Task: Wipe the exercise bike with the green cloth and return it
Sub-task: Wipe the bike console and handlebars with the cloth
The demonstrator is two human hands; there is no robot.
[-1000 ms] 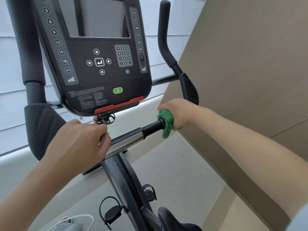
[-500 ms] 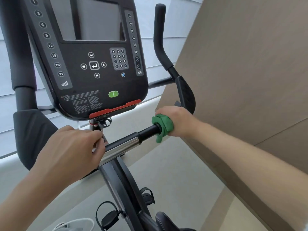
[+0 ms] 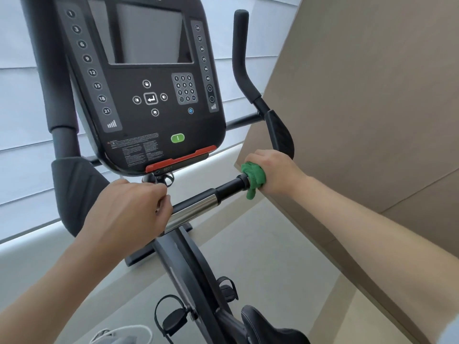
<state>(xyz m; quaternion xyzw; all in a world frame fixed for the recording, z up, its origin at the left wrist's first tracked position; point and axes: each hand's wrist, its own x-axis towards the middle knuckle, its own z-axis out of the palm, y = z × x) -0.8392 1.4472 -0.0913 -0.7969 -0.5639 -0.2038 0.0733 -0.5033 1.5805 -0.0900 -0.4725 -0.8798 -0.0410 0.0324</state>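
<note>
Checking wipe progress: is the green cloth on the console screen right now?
No, the green cloth is wrapped round the end of the black handlebar under the right hand, below the console.

Floor (image 3: 260, 264): smooth, pale grey-beige. The exercise bike (image 3: 188, 276) stood on it, its dark base foot (image 3: 149, 254) set close against a low white ledge (image 3: 29, 259) under the window wall. A white shoe (image 3: 121, 335) rested on the floor near the bike's left pedal (image 3: 173, 321). A tan wall panel (image 3: 372, 120) met the floor on the right.
</note>
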